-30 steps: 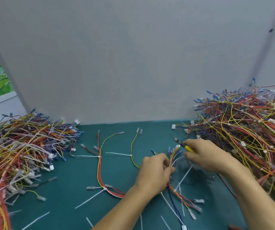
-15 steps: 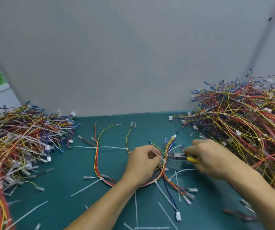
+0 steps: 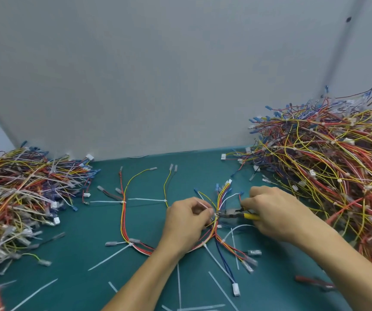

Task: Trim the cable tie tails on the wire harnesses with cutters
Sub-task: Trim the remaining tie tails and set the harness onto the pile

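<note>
**Head view: cutters at a tie on the harness**

Just below centre of the green bench [image 3: 79,254], the left hand [image 3: 187,223] has its fingers curled and pinches the harness [image 3: 220,195] where its wires bunch together. The right hand [image 3: 277,212], at 3 o'clock of the left, grips the yellow handles of the cutters [image 3: 232,213]. Their nose points to 9 o'clock and touches the bundle at the white tie [image 3: 217,213], just beside the left fingertips. Whether the blades are closed I cannot tell.

From the pinch, the harness fans out toward 12 and 6 o'clock and loops away toward 9 o'clock, with long white tails [image 3: 108,258] sticking out. Loose tail pieces [image 3: 35,292] lie toward 7 o'clock. Heaps of harnesses sit at 9 o'clock [image 3: 19,187] and 3 o'clock [image 3: 326,164]. A blurred red-handled tool [image 3: 313,282] lies at 5 o'clock.
</note>
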### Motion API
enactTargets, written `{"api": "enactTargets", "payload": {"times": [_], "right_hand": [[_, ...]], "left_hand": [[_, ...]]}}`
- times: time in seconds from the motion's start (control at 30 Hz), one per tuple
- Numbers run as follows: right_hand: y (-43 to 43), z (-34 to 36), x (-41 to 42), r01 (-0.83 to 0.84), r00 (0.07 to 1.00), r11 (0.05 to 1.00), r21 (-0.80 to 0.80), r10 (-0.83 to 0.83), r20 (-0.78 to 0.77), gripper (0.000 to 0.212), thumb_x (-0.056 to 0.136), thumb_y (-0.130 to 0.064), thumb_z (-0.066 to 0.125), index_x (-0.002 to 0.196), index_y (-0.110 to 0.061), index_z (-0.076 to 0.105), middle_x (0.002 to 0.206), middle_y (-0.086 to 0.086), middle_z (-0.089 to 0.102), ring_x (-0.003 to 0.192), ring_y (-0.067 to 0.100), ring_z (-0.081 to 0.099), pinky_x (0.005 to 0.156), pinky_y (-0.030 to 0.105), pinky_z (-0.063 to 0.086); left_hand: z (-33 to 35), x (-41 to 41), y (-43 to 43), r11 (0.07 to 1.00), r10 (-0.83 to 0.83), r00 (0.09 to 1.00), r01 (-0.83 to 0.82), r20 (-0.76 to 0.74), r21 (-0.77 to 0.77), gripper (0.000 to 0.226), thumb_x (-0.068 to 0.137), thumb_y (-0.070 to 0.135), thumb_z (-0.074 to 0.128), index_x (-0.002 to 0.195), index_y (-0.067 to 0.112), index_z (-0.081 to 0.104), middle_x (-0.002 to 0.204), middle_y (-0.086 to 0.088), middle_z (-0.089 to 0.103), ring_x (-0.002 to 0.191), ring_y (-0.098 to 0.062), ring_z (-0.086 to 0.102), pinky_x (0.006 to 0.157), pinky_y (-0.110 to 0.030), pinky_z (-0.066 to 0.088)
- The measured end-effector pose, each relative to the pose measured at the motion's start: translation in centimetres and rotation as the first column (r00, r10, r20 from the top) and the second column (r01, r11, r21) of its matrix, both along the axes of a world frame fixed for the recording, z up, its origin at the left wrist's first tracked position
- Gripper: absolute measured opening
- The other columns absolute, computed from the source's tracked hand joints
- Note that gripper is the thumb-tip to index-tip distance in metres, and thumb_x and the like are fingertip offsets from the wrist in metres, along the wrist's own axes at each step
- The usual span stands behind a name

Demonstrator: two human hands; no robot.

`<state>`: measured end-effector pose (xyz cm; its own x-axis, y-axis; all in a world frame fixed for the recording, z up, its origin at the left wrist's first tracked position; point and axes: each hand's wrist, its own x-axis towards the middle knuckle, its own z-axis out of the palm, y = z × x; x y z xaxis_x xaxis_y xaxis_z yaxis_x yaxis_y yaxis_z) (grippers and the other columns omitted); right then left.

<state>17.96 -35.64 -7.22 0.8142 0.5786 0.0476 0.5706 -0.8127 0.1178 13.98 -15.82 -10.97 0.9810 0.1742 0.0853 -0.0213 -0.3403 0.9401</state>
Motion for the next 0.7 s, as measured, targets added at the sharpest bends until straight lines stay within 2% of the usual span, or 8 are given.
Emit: {"api": "enactTargets", "payload": {"times": [0.13, 0.47, 0.7], "right_hand": [[0.19, -0.10, -0.12, 0.010, 0.999, 1.000, -0.003, -0.010, 0.044, 0.018, 0.089, -0.024, 0.048, 0.103, -0.025, 0.060, 0.100, -0.003, 0.048, 0.096, 0.025, 0.053, 0.072, 0.033, 0.042], [0.34, 0.26, -0.33, 0.010, 0.997, 0.999, -0.037, -0.007, 0.081, 0.017, 0.090, -0.026, 0.050, 0.104, -0.025, 0.060, 0.100, -0.003, 0.048, 0.097, 0.024, 0.052, 0.069, 0.030, 0.034], [0.66, 0.46, -0.57, -0.010, 0.991, 0.997, -0.075, 0.020, 0.135, 0.019, 0.091, -0.024, 0.046, 0.105, -0.024, 0.059, 0.103, -0.001, 0.049, 0.100, 0.024, 0.048, 0.080, 0.034, 0.036]], "left_hand": [[-0.06, 0.00, 0.04, 1.000, -0.003, 1.000, 0.003, 0.005, -0.016, 0.015, 0.081, 0.009, 0.070, 0.071, 0.019, 0.070, 0.059, 0.003, 0.067, 0.056, -0.007, 0.061, 0.064, -0.029, 0.055], [-0.04, 0.01, -0.05, 0.998, -0.004, 1.000, 0.003, -0.007, -0.057, 0.018, 0.081, 0.007, 0.069, 0.069, 0.019, 0.069, 0.059, 0.002, 0.067, 0.056, -0.008, 0.061, 0.060, -0.027, 0.054], [-0.08, 0.07, -0.07, 0.998, -0.006, 1.000, 0.005, -0.007, -0.068, 0.018, 0.082, 0.006, 0.068, 0.069, 0.018, 0.069, 0.062, 0.000, 0.067, 0.056, -0.010, 0.060, 0.058, -0.026, 0.053]]}}
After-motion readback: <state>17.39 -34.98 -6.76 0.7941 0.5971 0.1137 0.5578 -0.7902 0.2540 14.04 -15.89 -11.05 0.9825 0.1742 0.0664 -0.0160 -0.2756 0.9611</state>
